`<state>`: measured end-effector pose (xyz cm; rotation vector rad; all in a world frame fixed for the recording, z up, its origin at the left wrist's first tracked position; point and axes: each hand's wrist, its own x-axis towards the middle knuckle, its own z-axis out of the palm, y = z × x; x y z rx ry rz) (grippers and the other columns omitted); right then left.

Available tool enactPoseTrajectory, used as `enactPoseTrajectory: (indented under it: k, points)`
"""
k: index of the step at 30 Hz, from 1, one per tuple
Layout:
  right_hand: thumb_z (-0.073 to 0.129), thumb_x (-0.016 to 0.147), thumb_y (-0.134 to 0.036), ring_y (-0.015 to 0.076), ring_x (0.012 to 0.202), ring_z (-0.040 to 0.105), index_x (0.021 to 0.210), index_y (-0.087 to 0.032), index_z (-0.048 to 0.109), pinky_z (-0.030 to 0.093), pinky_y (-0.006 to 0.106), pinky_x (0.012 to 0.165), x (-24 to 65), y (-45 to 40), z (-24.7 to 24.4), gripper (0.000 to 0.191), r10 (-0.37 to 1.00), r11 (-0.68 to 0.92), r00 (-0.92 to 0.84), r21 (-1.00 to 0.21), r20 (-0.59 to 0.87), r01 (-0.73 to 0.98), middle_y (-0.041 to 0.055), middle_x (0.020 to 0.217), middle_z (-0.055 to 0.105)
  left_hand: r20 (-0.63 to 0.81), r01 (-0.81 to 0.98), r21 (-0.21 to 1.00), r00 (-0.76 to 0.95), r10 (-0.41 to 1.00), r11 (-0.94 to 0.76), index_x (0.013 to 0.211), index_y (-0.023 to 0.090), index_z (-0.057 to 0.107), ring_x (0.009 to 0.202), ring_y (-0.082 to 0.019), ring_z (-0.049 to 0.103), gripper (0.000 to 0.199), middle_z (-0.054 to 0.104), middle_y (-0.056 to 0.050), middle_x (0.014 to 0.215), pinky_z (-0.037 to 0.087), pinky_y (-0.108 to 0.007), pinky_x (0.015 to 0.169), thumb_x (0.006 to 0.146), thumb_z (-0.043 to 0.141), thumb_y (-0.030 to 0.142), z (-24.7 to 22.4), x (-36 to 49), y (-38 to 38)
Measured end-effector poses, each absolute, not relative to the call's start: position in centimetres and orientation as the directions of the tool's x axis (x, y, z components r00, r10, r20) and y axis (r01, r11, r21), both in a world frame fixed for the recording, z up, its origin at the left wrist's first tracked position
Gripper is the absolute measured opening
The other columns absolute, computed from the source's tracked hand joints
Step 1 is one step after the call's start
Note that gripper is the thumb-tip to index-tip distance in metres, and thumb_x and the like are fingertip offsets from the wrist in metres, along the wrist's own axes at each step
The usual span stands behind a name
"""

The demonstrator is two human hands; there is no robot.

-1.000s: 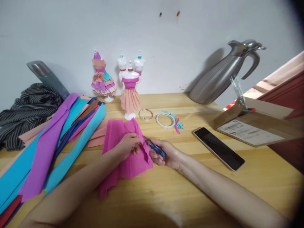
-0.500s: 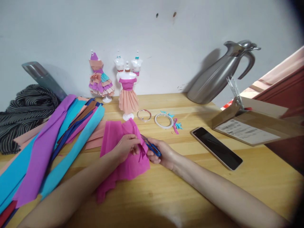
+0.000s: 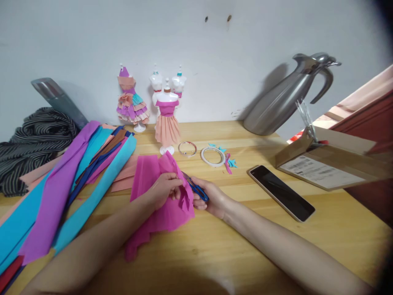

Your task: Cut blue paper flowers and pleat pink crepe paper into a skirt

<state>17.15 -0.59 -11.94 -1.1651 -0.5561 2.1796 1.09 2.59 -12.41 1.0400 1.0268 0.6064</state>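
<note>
A sheet of magenta crepe paper [image 3: 147,176] lies in front of me, its right edge lifted and bunched. My left hand [image 3: 166,190] is closed on that raised edge, pinching it between thumb and fingers. Scissors with blue handles [image 3: 199,191] are gripped in my right hand [image 3: 210,196], their blades pointing up and left against the paper's edge. Part of the blades is hidden behind the paper. Just beyond stands a mini dress form [image 3: 167,123] wearing a magenta top and a pleated peach skirt.
Coloured crepe strips [image 3: 64,184] cover the left side by a striped cloth [image 3: 43,131]. Behind are a ruffled-dress form [image 3: 132,98] and two white forms. Tape rolls [image 3: 213,164], blue scraps [image 3: 231,163], a phone [image 3: 282,192], a cardboard box [image 3: 331,159] and a steel jug [image 3: 276,98] stand right.
The whole view has shifted slightly. My right hand and the scissors have moved a little relative to the paper's edge; my left hand keeps its pinch.
</note>
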Motion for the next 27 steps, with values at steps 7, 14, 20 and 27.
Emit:
enactPoseTrajectory:
  k: [7,14,20,27]
  points:
    - [0.054,0.084,-0.050,0.0030,0.035,0.016,0.060,-0.018,0.040,0.006,0.018,0.036,16.95,-0.59,-12.01,0.043,0.685,-0.719,-0.451,-0.633,-0.572,-0.288,-0.0087,0.044,0.031,-0.396,0.073,0.911,0.431,0.811,0.406,0.062,0.015,0.055,0.031,-0.007,0.041,0.012,0.054,0.001,0.037,0.029,-0.018,0.037,0.073,0.056,0.021,-12.22,1.11,2.61]
    - [0.055,0.085,-0.049,0.0025,0.036,0.013,0.061,-0.019,0.036,0.006,0.017,0.036,16.98,-0.68,-11.96,0.042,0.683,-0.722,-0.441,-0.627,-0.582,-0.292,-0.0099,0.044,0.028,-0.399,0.086,0.911,0.428,0.811,0.402,0.062,0.015,0.055,0.031,-0.007,0.041,0.010,0.054,0.001,0.037,0.029,-0.019,0.037,0.072,0.055,0.019,-12.26,1.15,2.60]
    - [0.051,0.089,-0.045,0.0025,0.036,0.011,0.062,-0.019,0.036,0.006,0.016,0.035,16.97,-0.62,-11.73,0.040,0.679,-0.729,-0.423,-0.617,-0.600,-0.296,-0.0104,0.043,0.025,-0.402,0.089,0.910,0.432,0.807,0.405,0.063,0.015,0.056,0.031,-0.007,0.040,0.010,0.053,0.002,0.037,0.028,-0.019,0.037,0.072,0.055,0.020,-12.22,1.14,2.59]
    - [0.053,0.088,-0.046,0.0029,0.037,0.010,0.064,-0.019,0.038,0.008,0.015,0.035,17.09,-0.86,-11.96,0.039,0.707,-0.699,-0.431,-0.643,-0.560,-0.312,-0.0107,0.043,0.025,-0.405,0.088,0.908,0.434,0.805,0.410,0.063,0.015,0.056,0.031,-0.007,0.041,0.010,0.053,0.002,0.037,0.028,-0.018,0.037,0.072,0.055,0.020,-12.15,1.14,2.63]
